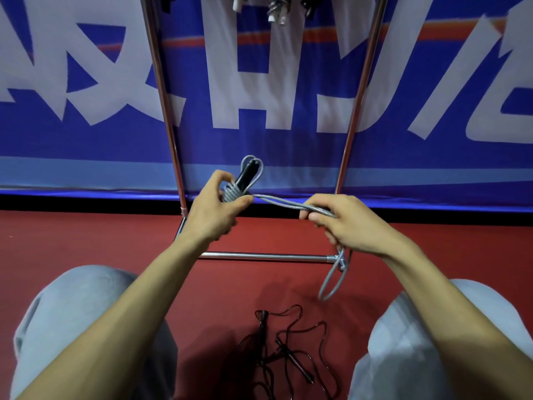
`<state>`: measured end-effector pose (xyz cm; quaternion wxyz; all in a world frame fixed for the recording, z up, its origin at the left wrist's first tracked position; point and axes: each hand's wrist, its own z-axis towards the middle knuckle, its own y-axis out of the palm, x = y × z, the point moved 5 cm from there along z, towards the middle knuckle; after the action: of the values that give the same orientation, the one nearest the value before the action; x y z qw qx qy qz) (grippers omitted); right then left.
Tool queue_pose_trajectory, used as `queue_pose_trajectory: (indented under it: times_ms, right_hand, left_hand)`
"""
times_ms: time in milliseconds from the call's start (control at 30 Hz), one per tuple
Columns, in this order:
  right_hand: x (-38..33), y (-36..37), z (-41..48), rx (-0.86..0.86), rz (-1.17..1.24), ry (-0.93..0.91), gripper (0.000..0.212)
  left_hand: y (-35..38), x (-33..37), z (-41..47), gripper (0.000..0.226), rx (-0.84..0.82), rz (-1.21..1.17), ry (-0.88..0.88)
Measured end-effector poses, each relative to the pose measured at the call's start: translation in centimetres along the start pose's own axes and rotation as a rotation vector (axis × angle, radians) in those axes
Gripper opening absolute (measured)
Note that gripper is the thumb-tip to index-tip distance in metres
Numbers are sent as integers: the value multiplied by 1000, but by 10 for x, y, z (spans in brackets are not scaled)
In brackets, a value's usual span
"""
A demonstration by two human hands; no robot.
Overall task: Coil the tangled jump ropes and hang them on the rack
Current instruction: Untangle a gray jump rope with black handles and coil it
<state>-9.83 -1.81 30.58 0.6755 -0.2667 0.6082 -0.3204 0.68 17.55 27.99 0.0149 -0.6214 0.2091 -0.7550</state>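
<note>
I am looking at a blue banner beyond the fingers and a red floor beneath them. The rack stands just past both hands, with its base bar low behind the wrists. Grey trouser knees frame the view at either side.

The left hand grips the grey jump rope where it is wound round its black handles. Its fingers are curled tight about those turns. The right hand pinches the doubled free strand, with its fingers closed narrow on it. The strand runs taut between the two hands, and a loose loop hangs below the right fingers.

That hanging loop dangles beside the rack's corner joint, so I judge it could snag there during the next wrap. If the left grip slackens, the turns already made may spring loose. Uneven tension from the right could also pull them off the handles' end.

A tangled black rope lies on the floor, well below both hands and not yet coiled.

I see no bins or boxes. The rack is the only holder, and the handles of hung ropes dangle at the top edge, far above the fingers.
</note>
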Motion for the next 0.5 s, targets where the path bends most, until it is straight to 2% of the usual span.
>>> queue_pose_trajectory:
  times_ms: [67, 233, 367, 500]
  right_hand:
    - [-7, -1, -2, -5, 15, -41, 21]
    - [-31, 14, -9, -106, -14, -195, 11]
    - [-40, 11, -7, 20, 62, -272, 13]
    - [-28, -3, -2, 200, 136, -231, 19]
  left_hand:
    - [-4, -2, 4, 31, 38, 289, 90]
    - [12, -4, -2, 31, -59, 771, 153]
    - [33, -3, -13, 36, -194, 924, 286]
    - [53, 9, -31, 46, -389, 958, 414]
